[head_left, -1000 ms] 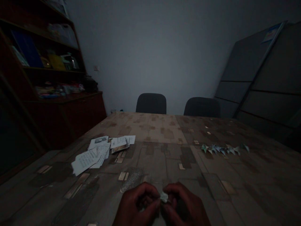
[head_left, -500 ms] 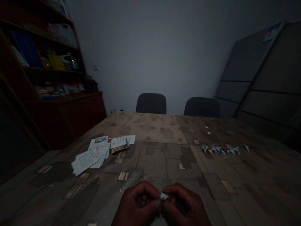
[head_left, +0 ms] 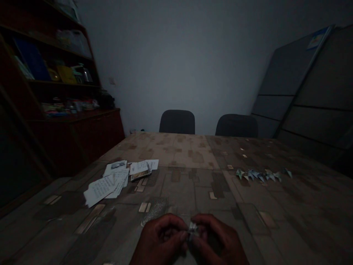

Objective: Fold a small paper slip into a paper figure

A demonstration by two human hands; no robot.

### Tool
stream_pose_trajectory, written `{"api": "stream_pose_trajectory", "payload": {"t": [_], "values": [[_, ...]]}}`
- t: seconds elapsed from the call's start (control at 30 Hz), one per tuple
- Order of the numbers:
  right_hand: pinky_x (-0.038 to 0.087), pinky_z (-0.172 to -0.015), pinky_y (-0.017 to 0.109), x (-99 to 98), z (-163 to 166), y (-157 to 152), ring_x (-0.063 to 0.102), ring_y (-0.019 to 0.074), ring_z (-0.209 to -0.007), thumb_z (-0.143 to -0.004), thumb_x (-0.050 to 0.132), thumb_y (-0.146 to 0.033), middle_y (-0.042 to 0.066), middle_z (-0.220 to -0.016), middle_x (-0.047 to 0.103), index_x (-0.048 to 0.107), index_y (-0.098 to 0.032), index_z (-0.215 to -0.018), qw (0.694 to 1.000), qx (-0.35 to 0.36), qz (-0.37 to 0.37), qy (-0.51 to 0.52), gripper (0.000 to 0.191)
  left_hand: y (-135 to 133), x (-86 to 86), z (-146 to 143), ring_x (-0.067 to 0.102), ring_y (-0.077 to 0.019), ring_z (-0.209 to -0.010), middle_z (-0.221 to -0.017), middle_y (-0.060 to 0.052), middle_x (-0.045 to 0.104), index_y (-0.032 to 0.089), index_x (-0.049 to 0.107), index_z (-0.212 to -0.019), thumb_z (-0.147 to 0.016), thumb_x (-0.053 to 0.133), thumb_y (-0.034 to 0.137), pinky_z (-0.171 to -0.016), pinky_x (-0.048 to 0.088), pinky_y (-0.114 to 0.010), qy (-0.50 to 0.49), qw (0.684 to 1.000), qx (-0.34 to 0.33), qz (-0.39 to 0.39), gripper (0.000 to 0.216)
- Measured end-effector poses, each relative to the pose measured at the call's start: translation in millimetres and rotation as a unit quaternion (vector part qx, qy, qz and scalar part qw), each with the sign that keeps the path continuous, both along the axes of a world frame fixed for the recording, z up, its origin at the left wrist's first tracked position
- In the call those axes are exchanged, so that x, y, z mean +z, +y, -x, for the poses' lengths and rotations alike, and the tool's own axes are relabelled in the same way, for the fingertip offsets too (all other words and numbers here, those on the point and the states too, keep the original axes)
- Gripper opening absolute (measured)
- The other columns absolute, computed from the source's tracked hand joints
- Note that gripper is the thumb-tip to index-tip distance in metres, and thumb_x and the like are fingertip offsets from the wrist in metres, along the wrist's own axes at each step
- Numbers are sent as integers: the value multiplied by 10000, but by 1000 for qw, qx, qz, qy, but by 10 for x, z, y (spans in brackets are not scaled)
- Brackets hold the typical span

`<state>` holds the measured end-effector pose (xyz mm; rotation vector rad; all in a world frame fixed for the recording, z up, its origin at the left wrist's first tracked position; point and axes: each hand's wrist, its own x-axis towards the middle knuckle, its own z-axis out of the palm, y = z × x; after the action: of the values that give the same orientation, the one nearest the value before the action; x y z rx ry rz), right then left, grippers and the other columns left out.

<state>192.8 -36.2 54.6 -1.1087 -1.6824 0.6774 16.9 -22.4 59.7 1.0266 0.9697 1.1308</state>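
Observation:
A small piece of folded paper (head_left: 193, 227), pale with darker marks, sits between my two hands above the near edge of the table. My left hand (head_left: 162, 237) pinches its left side with thumb and forefinger, the other fingers curled. From the other side my right hand (head_left: 217, 237) grips it between thumb and fingertips. Much of the paper is hidden by the fingers, and the dim light blurs its shape. Several small folded paper figures (head_left: 260, 175) stand in a row on the right part of the table.
Printed paper cards (head_left: 103, 187) lie fanned out on the left of the patterned tablecloth (head_left: 176, 195), beside a small stack of cards (head_left: 140, 170). Two dark chairs (head_left: 177, 121) stand behind the far edge. A wooden cabinet (head_left: 96, 127) with filled shelves is at left.
The folded paper has turned slightly between my fingertips, and more of it shows now. My hands have barely shifted; the cards and paper figures lie as before.

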Motion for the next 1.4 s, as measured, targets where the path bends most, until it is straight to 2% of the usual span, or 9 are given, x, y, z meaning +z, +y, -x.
{"api": "stream_pose_trajectory", "payload": {"t": [0.1,0.23,0.37,0.47,0.53,0.6,0.8,1.0,1.4], "values": [[491,-646,166,2,-27,22,650,134,-669,-834,658,-189,-16,-792,682,692,-226,-1043,998,23,-47,-34,215,4,9,-13,613,-151,-488,-491,-18,673,135,690,-649,-620,831,247,-524,461,-241,-11,1000,3,26,183],[467,-623,191,-2,-57,54,631,145,-666,-900,615,-191,6,-747,649,683,-190,-890,992,57,-70,-90,69,-5,36,-31,601,-140,-488,-491,-12,663,139,687,-632,-615,830,249,-513,432,-228,0,1000,-2,22,181],[467,-656,210,-4,-68,56,651,158,-724,-944,565,-189,20,-773,684,703,-198,-858,990,89,-57,-95,162,-8,37,-37,579,-130,-491,-492,-1,652,150,664,-599,-614,806,218,-508,399,-226,24,999,-5,21,159],[483,-674,215,26,-87,60,659,166,-732,-892,635,-181,13,-809,699,711,-212,-968,992,80,-39,-85,112,3,44,-33,561,-120,-494,-501,3,650,150,664,-602,-627,769,193,-509,368,-222,43,999,5,5,116],[495,-699,222,60,-110,69,656,174,-747,-822,690,-158,11,-851,699,675,-223,-1110,995,59,-42,-71,295,16,58,-30,545,-114,-488,-498,15,637,154,657,-606,-637,749,192,-507,356,-221,42,999,20,1,105],[497,-714,226,93,-133,79,650,174,-768,-817,677,-143,16,-890,690,651,-233,-1150,996,43,-45,-60,346,30,70,-30,534,-111,-482,-491,23,622,154,647,-602,-636,742,196,-504,347,-220,39,999,31,7,109],[453,-661,226,93,-111,79,621,164,-739,-888,596,-178,22,-822,642,677,-205,-932,997,46,-17,-63,96,37,60,-33,544,-125,-501,-502,12,624,147,647,-600,-635,710,201,-525,361,-228,59,998,35,0,90],[419,-655,228,61,-68,69,596,155,-725,-889,542,-174,11,-766,603,651,-193,-821,997,44,-19,-67,130,-2,45,-25,545,-142,-547,-548,1,629,150,677,-623,-642,677,187,-542,368,-239,117,992,22,-40,42],[392,-581,224,97,-79,117,543,149,-635,-823,551,-202,7,-682,594,659,-165,-737,996,20,79,-40,143,15,11,5,520,-148,-561,-572,9,576,156,675,-695,-747,671,294,-551,372,-240,123,991,9,-55,147]]}}
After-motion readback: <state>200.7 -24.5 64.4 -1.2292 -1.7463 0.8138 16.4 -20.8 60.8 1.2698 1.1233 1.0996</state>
